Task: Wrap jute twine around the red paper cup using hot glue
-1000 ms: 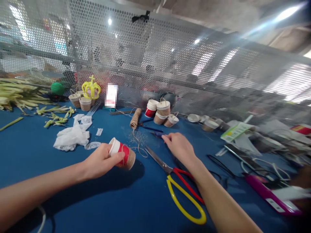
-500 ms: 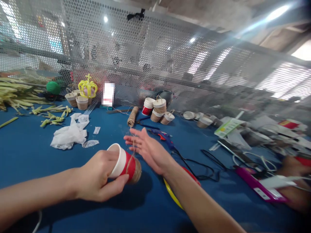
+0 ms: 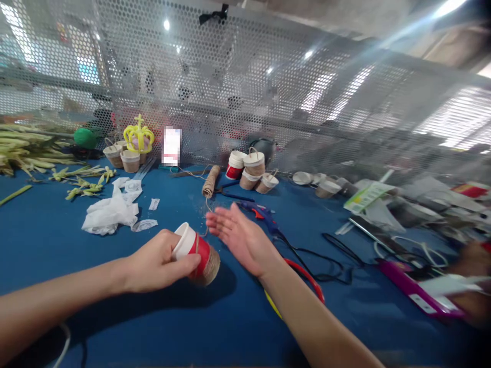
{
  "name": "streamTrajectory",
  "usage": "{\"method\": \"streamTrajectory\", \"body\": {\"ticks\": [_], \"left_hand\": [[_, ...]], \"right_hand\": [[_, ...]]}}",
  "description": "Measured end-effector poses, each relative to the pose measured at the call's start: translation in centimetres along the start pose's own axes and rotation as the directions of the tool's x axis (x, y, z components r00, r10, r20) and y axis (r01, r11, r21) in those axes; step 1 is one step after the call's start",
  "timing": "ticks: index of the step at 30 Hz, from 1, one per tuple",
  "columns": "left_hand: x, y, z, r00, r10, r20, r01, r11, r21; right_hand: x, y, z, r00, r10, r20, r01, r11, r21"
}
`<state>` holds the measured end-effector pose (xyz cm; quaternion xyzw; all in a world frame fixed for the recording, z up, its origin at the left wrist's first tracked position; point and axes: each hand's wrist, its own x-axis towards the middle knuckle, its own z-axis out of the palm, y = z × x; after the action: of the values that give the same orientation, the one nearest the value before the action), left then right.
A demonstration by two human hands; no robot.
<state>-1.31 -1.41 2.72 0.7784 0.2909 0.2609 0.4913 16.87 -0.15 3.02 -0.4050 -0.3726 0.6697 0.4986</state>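
Observation:
My left hand (image 3: 155,267) is closed round a red and white paper cup (image 3: 194,249), held on its side just above the blue table (image 3: 46,235). Brown twine is wound round the cup's bottom end. My right hand (image 3: 240,237) hovers just right of the cup, fingers stretched out and pointing left, nothing gripped in it. A thin twine strand (image 3: 207,208) runs from the twine spool (image 3: 210,181) down toward the cup, past those fingertips. Scissors with red and yellow handles (image 3: 307,273) lie mostly hidden under my right forearm.
A blue glue gun (image 3: 261,212) with a black cable (image 3: 326,255) lies behind my right hand. Wrapped cups (image 3: 251,171), a yellow crown (image 3: 138,138), a white plastic bag (image 3: 109,214) and green leaves (image 3: 30,148) stand before the perforated screen (image 3: 245,97). Another person's hand (image 3: 473,258) is at right.
My right hand left the spot by the glue gun and scissors and came left to the cup with fingers spread. The left hand lifted the cup slightly, still gripping it.

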Motion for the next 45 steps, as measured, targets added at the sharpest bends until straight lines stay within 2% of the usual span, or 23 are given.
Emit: {"method": "streamTrajectory", "body": {"ticks": [1, 3, 5, 7, 9, 12, 14, 16, 18, 20, 21, 23, 25, 27, 30, 32, 34, 35, 38, 41, 45], "left_hand": [[0.1, 0.0, -0.1, 1.000, 0.006, -0.009, -0.006, 1.000, 0.023], [0.2, -0.1, -0.2, 0.998, 0.058, -0.015, -0.056, 0.994, 0.099], [0.2, 0.0, -0.3, 0.985, 0.170, 0.003, -0.167, 0.963, 0.211], [0.1, 0.2, -0.2, 0.961, 0.276, 0.028, -0.270, 0.908, 0.320], [0.0, 0.5, 0.0, 0.943, 0.329, 0.061, -0.326, 0.865, 0.382], [-0.2, 0.8, 0.1, 0.928, 0.338, 0.159, -0.373, 0.852, 0.368], [-0.3, 0.7, 0.1, 0.925, 0.321, 0.202, -0.374, 0.860, 0.345], [-0.3, 0.5, 0.0, 0.936, 0.295, 0.192, -0.347, 0.869, 0.352], [-0.2, 0.3, -0.1, 0.941, 0.291, 0.172, -0.336, 0.870, 0.362], [-0.1, 0.2, -0.3, 0.935, 0.318, 0.161, -0.355, 0.857, 0.373], [0.0, 0.3, -0.3, 0.929, 0.335, 0.160, -0.371, 0.847, 0.380], [0.0, 0.3, -0.2, 0.915, 0.376, 0.149, -0.403, 0.823, 0.401], [-0.1, 0.4, -0.1, 0.897, 0.412, 0.160, -0.440, 0.799, 0.409], [-0.3, 0.6, 0.0, 0.873, 0.447, 0.193, -0.486, 0.772, 0.411], [-0.5, 0.8, 0.3, 0.835, 0.486, 0.256, -0.550, 0.742, 0.384], [-0.5, 0.9, 0.3, 0.823, 0.494, 0.280, -0.567, 0.751, 0.339], [-0.4, 0.9, 0.3, 0.827, 0.487, 0.282, -0.558, 0.776, 0.296], [-0.4, 0.8, 0.3, 0.834, 0.473, 0.285, -0.543, 0.794, 0.274], [-0.2, 0.4, 0.0, 0.888, 0.369, 0.275, -0.435, 0.869, 0.238], [-0.1, -0.2, -0.2, 0.950, 0.232, 0.207, -0.282, 0.925, 0.254], [-0.2, -0.5, -0.1, 0.962, 0.206, 0.181, -0.246, 0.939, 0.241]], "right_hand": [[-0.1, 0.0, -0.1, 1.000, 0.007, -0.027, -0.009, 0.996, -0.092], [-0.4, 0.1, -0.2, 1.000, 0.021, -0.011, -0.024, 0.957, -0.290], [-0.6, 0.1, -0.2, 0.999, 0.035, 0.039, -0.014, 0.900, -0.435], [-0.7, 0.2, -0.1, 0.991, 0.088, 0.098, -0.026, 0.859, -0.511], [-0.6, 0.4, 0.2, 0.970, 0.169, 0.175, -0.062, 0.867, -0.494], [-0.5, 0.8, 0.7, 0.931, 0.241, 0.274, -0.146, 0.934, -0.325], [-0.5, 1.1, 1.1, 0.928, 0.216, 0.302, -0.158, 0.966, -0.205], [-0.7, 1.1, 1.3, 0.939, 0.141, 0.314, -0.107, 0.987, -0.123], [-0.8, 1.0, 1.4, 0.959, 0.035, 0.280, 0.000, 0.992, -0.124], [-0.9, 0.8, 1.2, 0.984, -0.085, 0.157, 0.121, 0.966, -0.230], [-1.0, 0.7, 1.0, 0.987, -0.133, 0.087, 0.153, 0.938, -0.311], [-1.0, 0.6, 0.7, 0.990, -0.144, 0.002, 0.129, 0.882, -0.453], [-1.0, 0.7, 0.5, 0.999, -0.045, 0.007, 0.043, 0.856, -0.516], [-0.8, 1.2, 0.3, 0.988, 0.120, 0.092, -0.057, 0.859, -0.509], [-0.5, 2.2, 0.3, 0.910, 0.328, 0.253, -0.212, 0.893, -0.396], [-0.3, 2.6, 0.4, 0.876, 0.351, 0.329, -0.271, 0.925, -0.265], [-0.3, 2.6, 0.5, 0.889, 0.267, 0.372, -0.238, 0.963, -0.124], [-0.4, 2.5, 0.6, 0.907, 0.196, 0.374, -0.183, 0.981, -0.071], [-0.9, 2.0, 0.8, 0.947, 0.012, 0.322, 0.000, 0.999, -0.036], [-1.4, 1.7, 1.0, 0.964, -0.034, 0.262, 0.050, 0.997, -0.055], [-1.4, 1.8, 1.0, 0.984, -0.052, 0.168, 0.050, 0.999, 0.016]]}}
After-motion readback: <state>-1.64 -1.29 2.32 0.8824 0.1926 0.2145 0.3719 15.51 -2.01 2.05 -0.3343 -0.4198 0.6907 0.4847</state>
